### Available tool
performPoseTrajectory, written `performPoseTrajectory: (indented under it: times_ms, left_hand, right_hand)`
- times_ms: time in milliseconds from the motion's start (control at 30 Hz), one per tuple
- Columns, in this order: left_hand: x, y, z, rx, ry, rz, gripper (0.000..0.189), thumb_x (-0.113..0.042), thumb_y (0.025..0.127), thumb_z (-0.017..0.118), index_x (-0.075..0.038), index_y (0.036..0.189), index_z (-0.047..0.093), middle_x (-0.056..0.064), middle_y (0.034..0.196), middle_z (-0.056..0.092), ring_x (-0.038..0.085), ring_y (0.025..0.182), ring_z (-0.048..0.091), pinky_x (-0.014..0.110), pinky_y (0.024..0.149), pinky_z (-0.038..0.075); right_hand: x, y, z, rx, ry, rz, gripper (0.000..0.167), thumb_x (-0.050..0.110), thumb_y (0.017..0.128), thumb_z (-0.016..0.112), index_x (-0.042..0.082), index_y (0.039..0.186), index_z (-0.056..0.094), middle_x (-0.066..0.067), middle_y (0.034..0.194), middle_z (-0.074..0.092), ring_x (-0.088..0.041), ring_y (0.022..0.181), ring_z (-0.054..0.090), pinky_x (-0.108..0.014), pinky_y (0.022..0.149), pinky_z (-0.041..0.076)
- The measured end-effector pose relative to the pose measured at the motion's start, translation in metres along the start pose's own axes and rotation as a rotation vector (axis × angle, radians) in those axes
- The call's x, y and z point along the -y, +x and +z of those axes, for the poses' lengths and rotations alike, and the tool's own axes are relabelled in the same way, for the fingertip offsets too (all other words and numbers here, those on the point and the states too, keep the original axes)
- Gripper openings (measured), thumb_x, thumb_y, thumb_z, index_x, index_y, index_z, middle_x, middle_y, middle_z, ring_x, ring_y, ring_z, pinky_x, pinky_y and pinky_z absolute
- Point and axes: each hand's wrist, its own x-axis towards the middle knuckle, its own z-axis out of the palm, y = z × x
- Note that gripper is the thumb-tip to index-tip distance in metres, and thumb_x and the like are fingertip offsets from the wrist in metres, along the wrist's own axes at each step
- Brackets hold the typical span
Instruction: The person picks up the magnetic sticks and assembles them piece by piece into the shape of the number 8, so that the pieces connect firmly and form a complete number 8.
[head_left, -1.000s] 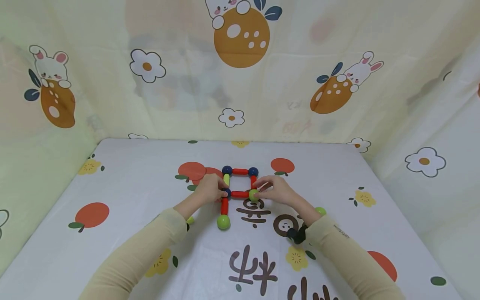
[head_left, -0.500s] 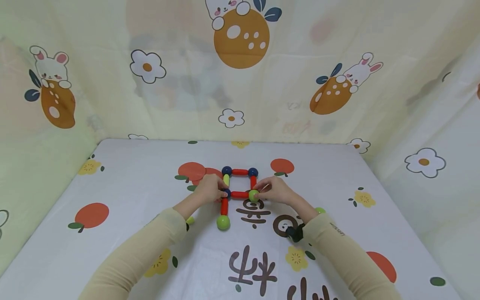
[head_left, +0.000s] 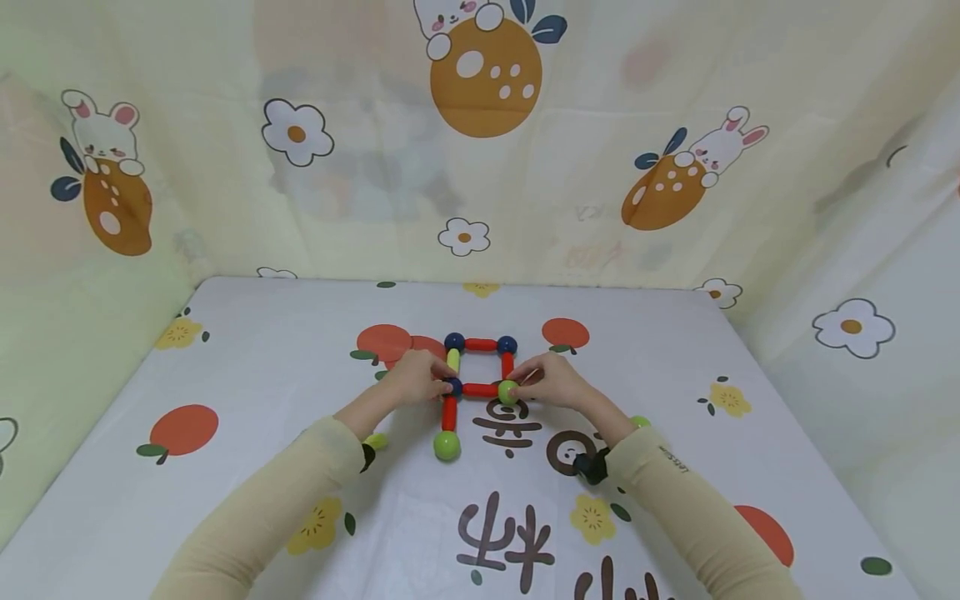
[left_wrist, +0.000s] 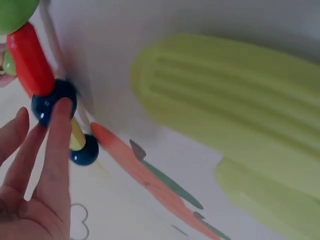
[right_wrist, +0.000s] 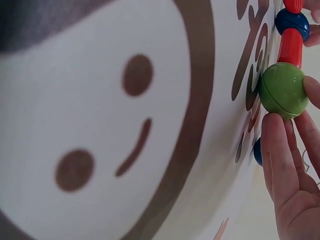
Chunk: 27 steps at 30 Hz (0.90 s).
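A square of magnetic rods and balls lies on the printed cloth. Its far corners are dark blue balls (head_left: 454, 342); red rods (head_left: 480, 344) form three sides and a yellow-green rod (head_left: 453, 359) the left side. My left hand (head_left: 412, 377) pinches the near-left dark blue ball (left_wrist: 55, 100) between thumb and fingers. From that ball a red rod (head_left: 449, 413) runs toward me to a large green ball (head_left: 447, 446). At the near-right corner, my right hand (head_left: 553, 381) pinches another green ball (right_wrist: 283, 90) with thumb and fingertips.
Loose yellow-green rods (left_wrist: 225, 90) lie close beside the left wrist. Another green piece (head_left: 640, 422) shows partly behind the right wrist. A patterned curtain (head_left: 360, 217) hangs behind the table and at both sides.
My left forearm has shifted slightly left, showing more of the yellow-green piece beside it. Both hands stay on the same balls, and the square has not visibly moved.
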Motion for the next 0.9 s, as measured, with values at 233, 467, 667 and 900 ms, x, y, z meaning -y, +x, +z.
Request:
performPoseTrajectory:
  times_ms: [233, 467, 667, 900]
  left_hand:
    - [0.007, -0.009, -0.018, -0.019, 0.026, 0.129, 0.027, -0.015, 0.086, 0.064, -0.008, 0.112, 0.066, 0.006, 0.106, 0.064, 0.018, 0.087, 0.057, 0.024, 0.067, 0.047]
    - [0.015, -0.029, -0.040, -0.054, -0.023, 0.218, 0.028, -0.015, 0.087, 0.062, -0.005, 0.113, 0.065, 0.008, 0.109, 0.063, 0.024, 0.089, 0.060, 0.029, 0.070, 0.050]
    - [0.035, -0.047, -0.050, -0.074, 0.027, 0.245, 0.024, -0.011, 0.085, 0.064, -0.002, 0.107, 0.066, 0.008, 0.101, 0.066, 0.023, 0.089, 0.061, 0.034, 0.076, 0.050]
    - [0.068, -0.072, -0.054, -0.029, 0.166, 0.184, 0.021, -0.008, 0.084, 0.063, 0.000, 0.103, 0.067, 0.007, 0.094, 0.066, 0.023, 0.089, 0.059, 0.041, 0.080, 0.047]
  right_hand:
    - [0.002, 0.000, 0.000, 0.001, -0.011, 0.001, 0.027, 0.017, 0.077, 0.074, 0.004, 0.099, 0.070, -0.003, 0.085, 0.065, -0.016, 0.073, 0.056, -0.025, 0.063, 0.048]
    - [0.002, 0.000, 0.000, 0.003, -0.014, 0.003, 0.027, 0.017, 0.077, 0.074, 0.004, 0.100, 0.070, -0.003, 0.085, 0.065, -0.016, 0.074, 0.056, -0.025, 0.064, 0.048]
    - [0.000, 0.001, 0.000, -0.005, -0.012, 0.009, 0.026, 0.017, 0.076, 0.074, 0.005, 0.099, 0.070, -0.002, 0.085, 0.065, -0.016, 0.074, 0.057, -0.024, 0.064, 0.048]
    - [-0.001, 0.002, 0.001, -0.008, -0.002, 0.003, 0.026, 0.016, 0.076, 0.074, 0.004, 0.099, 0.070, -0.003, 0.085, 0.066, -0.017, 0.075, 0.057, -0.024, 0.064, 0.048]
